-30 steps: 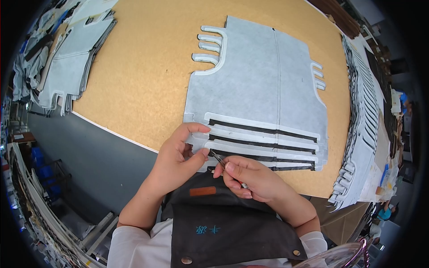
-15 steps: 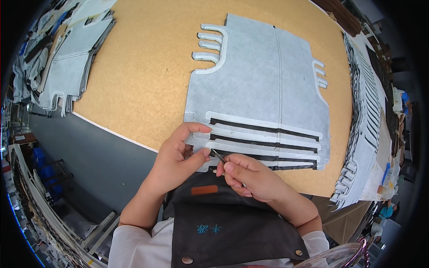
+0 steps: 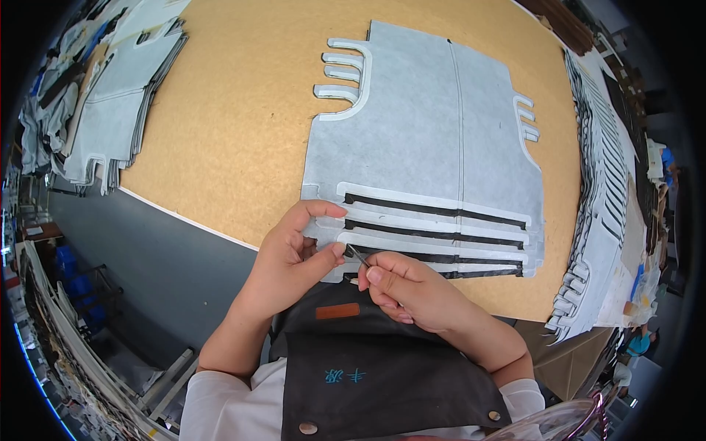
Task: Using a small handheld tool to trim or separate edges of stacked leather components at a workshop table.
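A pale grey cut panel (image 3: 401, 132) lies on the tan board, with pronged cutouts on both sides and several long dark slots with white strips along its near end. My left hand (image 3: 298, 261) grips the near left corner, forefinger and thumb on the slot ends. My right hand (image 3: 404, 290) is closed on a slim metal pointed tool (image 3: 356, 253), its tip at the left end of a lower slot beside my left thumb. The tool's exact kind is unclear.
Stacked grey pieces (image 3: 110, 125) and crumpled fabric (image 3: 44, 125) lie at the board's (image 3: 206, 117) left end. A long stack of slotted pieces (image 3: 596, 184) lines the right. My dark apron (image 3: 382, 389) is at the near edge; another person (image 3: 640, 342) is at the far right.
Over the last second the panel appears very slightly higher in view. My hands and the tool keep nearly the same place and grip at the slot end.
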### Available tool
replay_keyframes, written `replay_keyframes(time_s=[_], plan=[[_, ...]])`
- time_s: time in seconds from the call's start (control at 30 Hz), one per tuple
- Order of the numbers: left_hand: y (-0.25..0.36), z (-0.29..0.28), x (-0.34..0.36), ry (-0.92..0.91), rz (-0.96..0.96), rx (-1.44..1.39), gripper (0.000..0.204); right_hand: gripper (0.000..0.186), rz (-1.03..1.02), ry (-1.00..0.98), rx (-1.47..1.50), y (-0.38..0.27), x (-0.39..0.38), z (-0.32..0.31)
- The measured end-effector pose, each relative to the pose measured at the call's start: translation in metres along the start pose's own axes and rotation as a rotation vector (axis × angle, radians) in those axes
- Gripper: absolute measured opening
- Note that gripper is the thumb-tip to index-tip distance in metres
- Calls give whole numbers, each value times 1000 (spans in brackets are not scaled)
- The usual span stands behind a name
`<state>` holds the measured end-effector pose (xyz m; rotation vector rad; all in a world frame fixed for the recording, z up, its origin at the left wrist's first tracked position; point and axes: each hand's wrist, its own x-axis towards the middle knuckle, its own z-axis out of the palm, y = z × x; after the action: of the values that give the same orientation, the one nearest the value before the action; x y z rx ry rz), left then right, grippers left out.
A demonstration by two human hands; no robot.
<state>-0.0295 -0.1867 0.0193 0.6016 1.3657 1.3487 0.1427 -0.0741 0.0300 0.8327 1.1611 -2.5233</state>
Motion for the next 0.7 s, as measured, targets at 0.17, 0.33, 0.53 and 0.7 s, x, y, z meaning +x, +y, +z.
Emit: replay_keyframes(time_s=[0.17, 0.33, 0.53, 0.7], plan=[[4, 0, -3, 3, -14, 3, 39, 29, 17, -2, -22, 0, 0, 0], [12, -16, -28, 316, 240, 561, 46, 31, 50, 18, -69, -12, -18, -9], [12, -4, -22, 169, -36, -185, 61, 34, -51, 58, 9, -26, -18, -10], [4, 1, 11, 53, -58, 48, 47, 34, 73, 15, -16, -17, -7, -12]])
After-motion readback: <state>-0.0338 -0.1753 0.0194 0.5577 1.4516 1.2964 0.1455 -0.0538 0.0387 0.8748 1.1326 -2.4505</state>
